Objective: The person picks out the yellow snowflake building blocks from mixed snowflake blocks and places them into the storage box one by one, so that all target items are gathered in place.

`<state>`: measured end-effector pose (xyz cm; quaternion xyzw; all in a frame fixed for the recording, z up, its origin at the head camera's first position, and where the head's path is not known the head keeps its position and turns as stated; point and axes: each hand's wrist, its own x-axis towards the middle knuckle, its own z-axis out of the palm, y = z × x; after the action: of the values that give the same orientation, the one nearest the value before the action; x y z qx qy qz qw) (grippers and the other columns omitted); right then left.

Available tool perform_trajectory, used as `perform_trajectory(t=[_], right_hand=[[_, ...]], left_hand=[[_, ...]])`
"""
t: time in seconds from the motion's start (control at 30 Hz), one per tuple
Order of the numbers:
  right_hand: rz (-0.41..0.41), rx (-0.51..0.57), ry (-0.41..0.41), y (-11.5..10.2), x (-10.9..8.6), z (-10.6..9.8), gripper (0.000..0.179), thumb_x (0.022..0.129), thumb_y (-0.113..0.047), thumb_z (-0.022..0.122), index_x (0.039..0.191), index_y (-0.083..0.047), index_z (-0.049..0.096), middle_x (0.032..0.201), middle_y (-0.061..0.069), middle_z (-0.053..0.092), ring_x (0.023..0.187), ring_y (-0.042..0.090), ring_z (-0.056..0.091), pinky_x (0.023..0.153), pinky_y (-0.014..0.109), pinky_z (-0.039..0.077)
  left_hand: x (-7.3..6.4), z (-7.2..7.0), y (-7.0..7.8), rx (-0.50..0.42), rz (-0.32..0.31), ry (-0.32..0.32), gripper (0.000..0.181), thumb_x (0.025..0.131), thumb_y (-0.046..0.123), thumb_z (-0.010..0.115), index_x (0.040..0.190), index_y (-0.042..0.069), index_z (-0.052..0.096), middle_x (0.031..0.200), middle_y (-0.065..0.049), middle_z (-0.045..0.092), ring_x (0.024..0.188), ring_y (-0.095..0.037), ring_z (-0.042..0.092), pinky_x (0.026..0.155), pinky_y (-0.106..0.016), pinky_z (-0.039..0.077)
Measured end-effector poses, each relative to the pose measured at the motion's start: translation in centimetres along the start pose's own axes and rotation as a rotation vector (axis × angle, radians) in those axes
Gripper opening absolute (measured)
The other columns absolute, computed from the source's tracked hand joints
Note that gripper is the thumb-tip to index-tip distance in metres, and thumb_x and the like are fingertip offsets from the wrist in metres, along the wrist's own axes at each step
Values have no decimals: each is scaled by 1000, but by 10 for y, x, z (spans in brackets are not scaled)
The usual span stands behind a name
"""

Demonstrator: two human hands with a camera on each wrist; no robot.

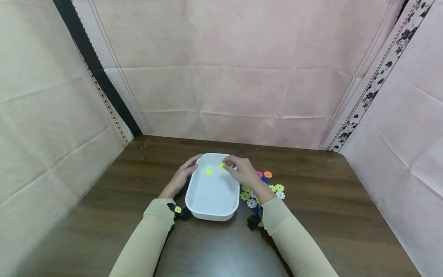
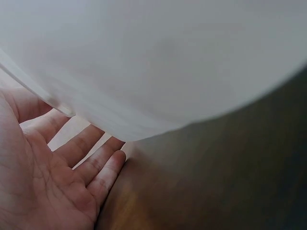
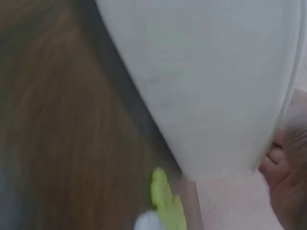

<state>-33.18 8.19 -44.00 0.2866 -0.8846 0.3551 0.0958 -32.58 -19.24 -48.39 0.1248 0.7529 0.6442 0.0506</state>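
Note:
A white rectangular tub [image 1: 212, 196] stands on the table, with one yellow-green disc [image 1: 209, 171] lying inside near its far end. My right hand [image 1: 242, 172] reaches over the far right of the tub and pinches another yellow-green disc [image 1: 222, 166] between thumb and fingers. My left hand [image 1: 181, 177] rests against the tub's far left side, its fingers fairly straight. In the left wrist view, the fingers [image 2: 79, 146] lie along the outer wall of the tub [image 2: 144, 72]. The held disc is hidden by the tub wall in the right wrist view.
Flower-shaped plastic discs [image 1: 251, 203] in green, white, blue, pink and orange lie loosely right of the tub, partly under my right forearm. The brown wooden table [image 1: 332, 215] meets pale cloth hangings [image 1: 225, 88] at the back and sides.

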Motion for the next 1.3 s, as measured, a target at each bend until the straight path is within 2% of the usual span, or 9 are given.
perform_trajectory(t=[0.17,0.3,0.4,0.5,0.6,0.8,1.03,1.3], right_hand=[[19,-7,-160,0,12,-1,14,98,-18,67,112,-17,70,100,-5,72,93,10,65,83,31,56],[18,-50,-255,-1,28,-2,15,98,-12,67,112,-14,71,100,-1,73,93,12,67,82,33,56],[33,-96,-332,-4,36,1,19,97,-8,64,114,-10,72,104,3,73,93,15,67,84,34,56],[70,-189,-373,-7,40,7,21,97,-6,63,116,-9,72,110,5,72,94,18,65,90,37,55],[110,-295,-376,-8,41,15,23,97,-7,66,118,-11,72,115,4,71,97,19,64,95,37,53],[78,-457,-323,-9,42,27,27,94,-13,71,122,-14,71,118,2,70,101,18,63,98,36,50],[61,-461,-316,-13,39,25,28,94,-16,72,122,-13,72,119,4,71,103,19,64,100,38,49],[36,-465,-314,-16,36,23,30,92,-20,75,122,-14,73,120,3,72,108,21,65,103,40,47]], left_hand=[[1,2,0,12,-9,-17,47,105,34,45,153,32,42,161,5,34,150,-22,25,118,-58,18],[0,-1,1,3,-9,5,47,105,33,47,152,32,44,159,5,36,148,-23,30,117,-58,21],[-3,-3,0,-7,-14,3,48,104,33,47,152,31,44,158,4,37,146,-23,32,116,-58,22],[-3,-3,0,-12,-14,-18,48,105,32,47,153,31,43,159,4,37,146,-23,32,117,-57,22],[-4,-2,1,-18,-19,-22,48,105,32,46,152,32,43,159,4,37,146,-23,33,116,-57,23],[-3,-2,3,-6,-17,-1,47,105,34,47,151,34,44,158,6,37,145,-22,34,116,-58,23],[0,-2,2,2,-20,2,47,105,31,46,152,33,43,159,5,36,147,-23,31,117,-58,21],[-3,-2,4,7,-10,2,47,105,33,46,151,34,44,158,6,37,145,-22,33,116,-58,23]])
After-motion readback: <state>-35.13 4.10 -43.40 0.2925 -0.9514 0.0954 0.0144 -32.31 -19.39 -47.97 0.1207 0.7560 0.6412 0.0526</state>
